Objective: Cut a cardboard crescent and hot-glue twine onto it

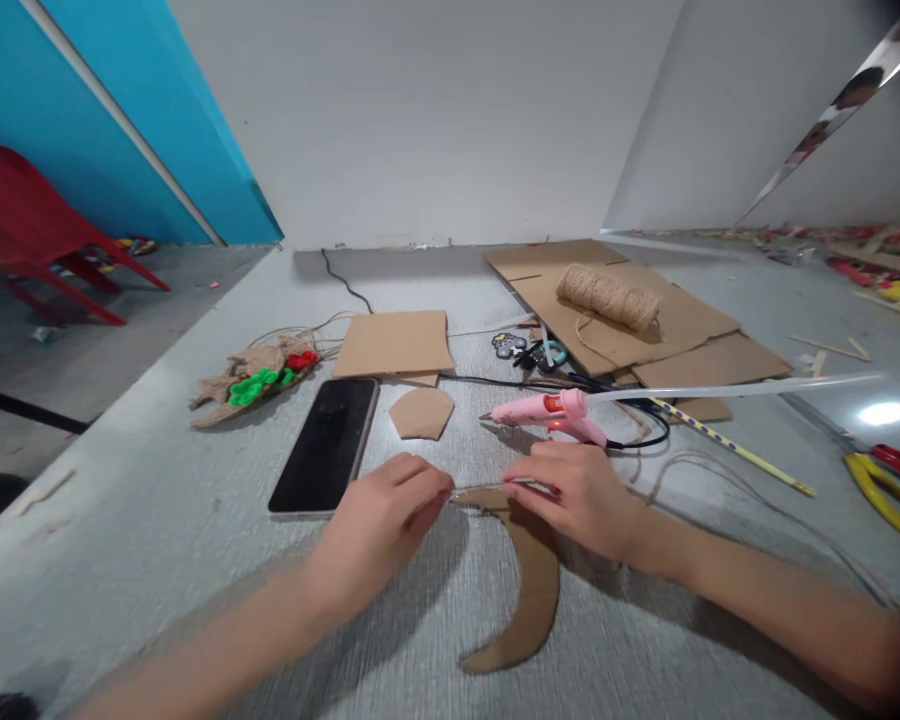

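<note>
A crescent cut from brown cardboard (pixel 536 590) lies on the grey table, its upper tip between my two hands. My left hand (pixel 390 515) is closed in a pinch at that tip, on the end of a thin strand of twine (pixel 481 489). The strand runs along the crescent's upper edge to my right hand (pixel 581 495), whose thumb and forefinger pinch it. My right palm hovers over the crescent's outer curve. Just beyond my right hand, a pink hot glue gun (pixel 547 410) lies with its nozzle pointing left and a glue stick (pixel 720 388) in its back.
A phone (pixel 326 445), a cardboard pentagon (pixel 421 413) and a cardboard rectangle (pixel 394 343) lie left of centre. Farther left is a decorated crescent (pixel 259 385). A twine roll (pixel 607 295) rests on cardboard sheets (pixel 690 300). A pencil (pixel 735 450) and yellow-handled pliers (pixel 881 500) lie right.
</note>
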Motion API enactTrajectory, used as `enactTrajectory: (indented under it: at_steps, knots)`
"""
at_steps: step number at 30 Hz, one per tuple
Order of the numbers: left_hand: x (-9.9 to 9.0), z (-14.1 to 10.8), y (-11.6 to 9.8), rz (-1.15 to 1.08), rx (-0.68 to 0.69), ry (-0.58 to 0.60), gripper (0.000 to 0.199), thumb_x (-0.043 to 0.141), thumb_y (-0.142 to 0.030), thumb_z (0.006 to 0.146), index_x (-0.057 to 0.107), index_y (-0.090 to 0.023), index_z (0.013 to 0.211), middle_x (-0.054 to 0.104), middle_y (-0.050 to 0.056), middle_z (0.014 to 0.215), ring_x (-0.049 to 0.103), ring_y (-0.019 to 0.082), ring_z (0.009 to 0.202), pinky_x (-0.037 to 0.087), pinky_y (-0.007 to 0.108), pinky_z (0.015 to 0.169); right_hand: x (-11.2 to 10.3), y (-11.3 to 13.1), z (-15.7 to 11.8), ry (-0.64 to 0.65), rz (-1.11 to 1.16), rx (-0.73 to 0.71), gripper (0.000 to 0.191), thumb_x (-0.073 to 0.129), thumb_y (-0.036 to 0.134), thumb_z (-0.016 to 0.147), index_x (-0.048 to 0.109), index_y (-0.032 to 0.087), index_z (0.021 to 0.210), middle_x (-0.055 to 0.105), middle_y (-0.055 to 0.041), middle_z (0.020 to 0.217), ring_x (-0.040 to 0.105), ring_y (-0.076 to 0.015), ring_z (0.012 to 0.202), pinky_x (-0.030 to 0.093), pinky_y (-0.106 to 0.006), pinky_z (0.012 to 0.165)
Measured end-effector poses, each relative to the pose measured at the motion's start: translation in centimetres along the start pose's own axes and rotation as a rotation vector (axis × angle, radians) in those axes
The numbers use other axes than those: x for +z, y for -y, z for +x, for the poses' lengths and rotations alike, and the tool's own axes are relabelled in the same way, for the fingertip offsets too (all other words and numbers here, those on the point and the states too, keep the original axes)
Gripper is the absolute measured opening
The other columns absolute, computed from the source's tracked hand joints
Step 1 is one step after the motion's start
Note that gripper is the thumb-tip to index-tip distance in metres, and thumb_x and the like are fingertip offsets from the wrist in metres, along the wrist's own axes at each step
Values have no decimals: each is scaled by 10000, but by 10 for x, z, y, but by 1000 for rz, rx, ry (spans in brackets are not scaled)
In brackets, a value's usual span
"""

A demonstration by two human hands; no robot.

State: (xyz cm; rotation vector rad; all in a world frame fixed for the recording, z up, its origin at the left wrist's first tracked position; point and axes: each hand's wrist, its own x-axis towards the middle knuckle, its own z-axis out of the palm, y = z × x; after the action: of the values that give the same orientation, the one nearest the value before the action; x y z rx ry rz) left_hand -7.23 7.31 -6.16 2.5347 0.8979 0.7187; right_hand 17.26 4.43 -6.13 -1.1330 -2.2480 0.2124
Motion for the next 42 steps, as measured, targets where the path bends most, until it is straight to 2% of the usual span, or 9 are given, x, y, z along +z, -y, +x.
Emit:
enactTrajectory:
  at_steps: [7, 16, 22, 28, 42]
  knots:
    - [14, -12, 11, 95, 144, -106, 163, 475, -87, 928, 600, -176, 983, 644, 39, 871, 587, 165, 783, 506, 276, 662, 15, 0, -4, 5, -50, -61, 295, 452, 293, 997, 701, 181, 885, 584, 4, 643, 516, -119, 614, 332, -249, 581]
    - [22, -13, 10, 125, 151, -158, 146, 482, -93, 924, 612, -147, 962, 633, 31, 773, 574, 159, 712, 505, 273, 624, 21, -1, -9, -29, -170, -101, 289, 424, 229, 1002, 678, 163, 881, 569, -1, 640, 487, -132, 615, 295, -270, 574]
    - [22, -15, 10, 215, 203, -153, 126, 494, -98, 929, 604, -126, 983, 635, 26, 725, 563, 171, 691, 498, 277, 591, 20, -1, -9, 5, -174, -90, 287, 419, 211, 993, 671, 159, 866, 563, -6, 650, 479, -141, 622, 298, -277, 587]
    - [17, -15, 7, 343, 320, -145, 153, 487, -85, 932, 580, -103, 1053, 665, 22, 734, 599, 179, 705, 514, 274, 593, 20, 1, -8, 14, -156, -96, 315, 392, 212, 996, 672, 153, 864, 562, -10, 639, 474, -140, 605, 294, -281, 568]
    - [17, -17, 5, 438, 321, -126, 121, 491, -91, 933, 574, -96, 1021, 657, 15, 721, 608, 189, 700, 512, 290, 572, 25, -2, -10, 40, -164, -76, 282, 419, 218, 979, 673, 162, 869, 568, -12, 657, 476, -139, 621, 255, -292, 566]
